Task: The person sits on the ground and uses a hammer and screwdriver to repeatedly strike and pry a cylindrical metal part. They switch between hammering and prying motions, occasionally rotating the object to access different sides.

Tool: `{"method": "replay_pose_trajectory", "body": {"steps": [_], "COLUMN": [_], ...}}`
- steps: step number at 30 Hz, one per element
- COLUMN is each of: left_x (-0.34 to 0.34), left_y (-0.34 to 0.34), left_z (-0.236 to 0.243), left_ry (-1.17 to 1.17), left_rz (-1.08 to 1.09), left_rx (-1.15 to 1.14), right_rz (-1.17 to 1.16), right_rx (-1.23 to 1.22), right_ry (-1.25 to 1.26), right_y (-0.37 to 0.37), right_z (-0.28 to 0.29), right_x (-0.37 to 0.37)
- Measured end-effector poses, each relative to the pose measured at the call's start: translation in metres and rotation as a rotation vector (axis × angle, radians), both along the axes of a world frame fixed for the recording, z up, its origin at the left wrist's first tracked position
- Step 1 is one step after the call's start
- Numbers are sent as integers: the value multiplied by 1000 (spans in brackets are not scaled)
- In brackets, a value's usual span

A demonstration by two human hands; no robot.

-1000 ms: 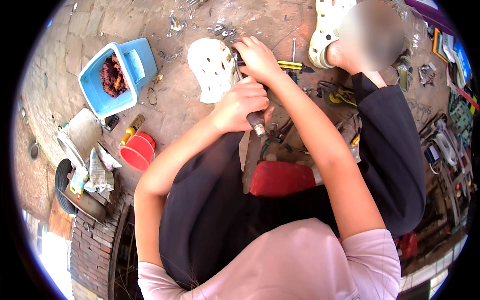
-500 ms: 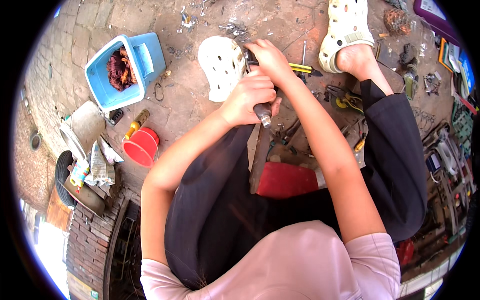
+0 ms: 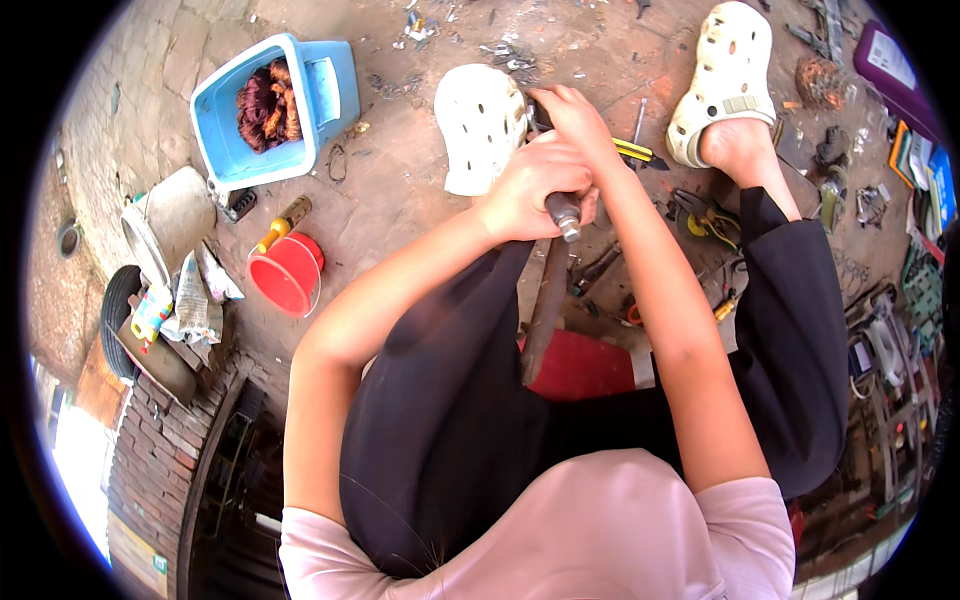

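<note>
Fingers, left hand [image 3: 538, 182]: clench round dark handle [image 3: 562, 207] | right hand [image 3: 578, 122]: bends beside white clog [image 3: 478, 130], hides own grip, cannot tell if grasping | handle: disappears under hands, juts from left fist near brown bar [image 3: 545, 312], tapers to silvery tip [image 3: 571, 232]

Ground [image 3: 400, 215]: was brown and dusty, with joints showing between paving slabs.
Left side: a blue bin [image 3: 344, 100] stood near a red bucket [image 3: 283, 277]; a yellow-handled tool [image 3: 283, 224] lay just beside the bucket.
Far part: small metal scraps [image 3: 512, 58] lay scattered.
Near the right clog [image 3: 735, 60]: a thin metal rod [image 3: 640, 119] lay.
</note>
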State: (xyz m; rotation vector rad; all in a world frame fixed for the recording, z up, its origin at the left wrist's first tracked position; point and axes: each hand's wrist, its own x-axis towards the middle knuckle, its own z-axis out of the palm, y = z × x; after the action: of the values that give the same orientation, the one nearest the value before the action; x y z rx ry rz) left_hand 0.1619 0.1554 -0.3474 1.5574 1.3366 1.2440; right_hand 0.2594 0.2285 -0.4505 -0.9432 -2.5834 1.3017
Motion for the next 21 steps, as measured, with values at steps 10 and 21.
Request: {"method": "replay_pose_trajectory", "body": {"steps": [10,21], "left_x": [-3,-1], "left_y": [-9,-5], "left_z": [-8,-12], "left_ry": [38,-66], "left_rz": [-169,31], "left_rx": [-31,-92], "right_rz": [-604,-1333], "right_rx": [-360,-2175], "right_ry": [62,250], "right_y": [-78,-66], "right_z": [66,87], "right_x": [50,78]}}
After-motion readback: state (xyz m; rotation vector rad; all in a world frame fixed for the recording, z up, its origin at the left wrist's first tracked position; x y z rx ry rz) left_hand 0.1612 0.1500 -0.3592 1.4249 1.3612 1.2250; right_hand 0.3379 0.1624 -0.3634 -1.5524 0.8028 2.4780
